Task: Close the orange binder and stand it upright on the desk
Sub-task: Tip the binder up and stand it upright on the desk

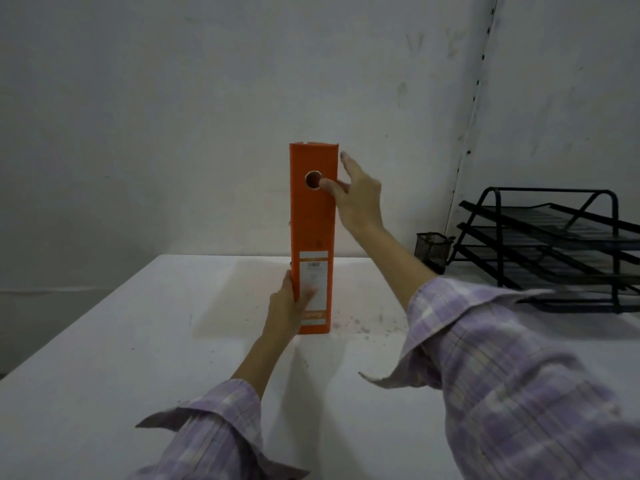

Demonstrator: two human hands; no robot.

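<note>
an orange binder (313, 216) stands closed and upright on a white desk (104, 341), spine toward the camera. the left hand (289, 306) grips its lower left edge, thumb across the spine label. the right hand (356, 197) rests beside the spine's upper right, fingers spread loose, thumb at the finger hole. a black paper tray (554, 244) sits well apart at right.

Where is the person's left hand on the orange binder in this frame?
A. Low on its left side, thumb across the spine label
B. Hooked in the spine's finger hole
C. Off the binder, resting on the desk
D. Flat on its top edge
A: the left hand grips the upright orange binder near its base, thumb over the label, while the right hand is up by the finger hole.
</note>
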